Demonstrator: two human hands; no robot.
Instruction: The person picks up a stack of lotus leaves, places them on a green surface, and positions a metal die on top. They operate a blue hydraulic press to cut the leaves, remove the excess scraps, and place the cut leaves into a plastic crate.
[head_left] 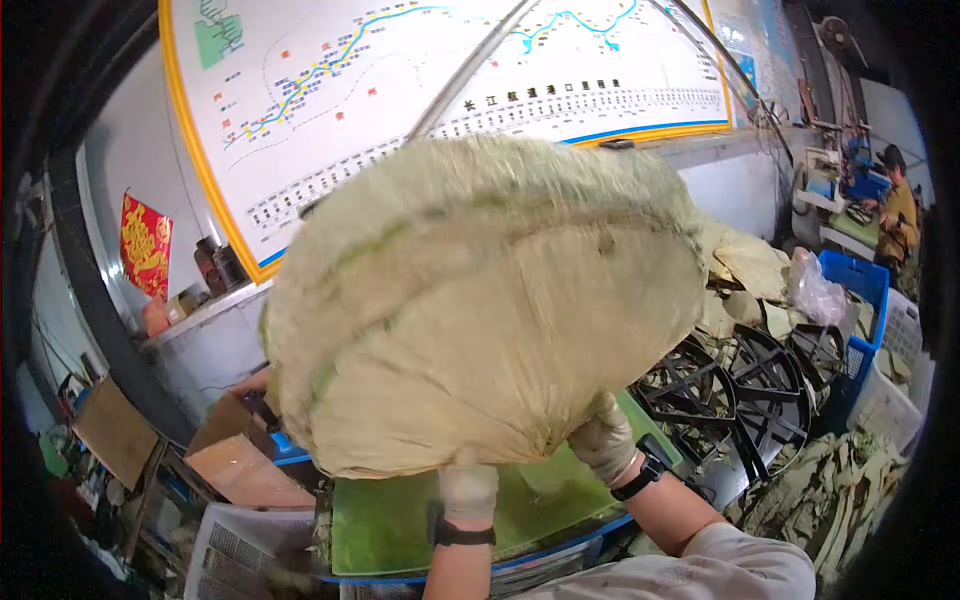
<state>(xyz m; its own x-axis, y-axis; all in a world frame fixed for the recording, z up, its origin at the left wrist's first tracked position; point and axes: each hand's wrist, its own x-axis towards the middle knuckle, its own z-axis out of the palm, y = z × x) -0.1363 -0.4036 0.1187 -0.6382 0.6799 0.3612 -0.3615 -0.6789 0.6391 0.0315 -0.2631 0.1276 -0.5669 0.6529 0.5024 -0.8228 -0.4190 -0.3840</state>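
1. We have the stack of dried leaves (510,340) raised in the centre of the frame, its rounded edge at the top and its gathered point low, near the right hand; it covers part of the wall chart (590,85) behind
2. Our left hand (468,490), gloved, holds the lower edge at bottom centre; its fingertips are lost against the leaves, so we cannot tell how tightly they close
3. Our right hand (603,440), also gloved, holds the lower edge to the right of the gathered point; part of its grip is hidden too
4. Both hands carry from below and sit fairly close together, so the broad upper part probably wants to tip – we do best with wrists firm and palms well under the weight
5. The left side of the stack reaches well beyond the left hand, and the fan looks likely to sag there; we should balance the load between both hands rather than let one take it all
6. The leaves look dry and brittle, so we press across the whole thickness – a pinch on the outer layers alone could tear them or let the inner ones slide
7. We should hold the stack clear of the black frames (735,400) at right, whose struts could snag an edge, and of the leaf scraps (830,500) at lower right
8. The green board (385,540) lies just below, at bottom centre, so a level, unhurried hold above it gives any slipping leaf a flat place to land
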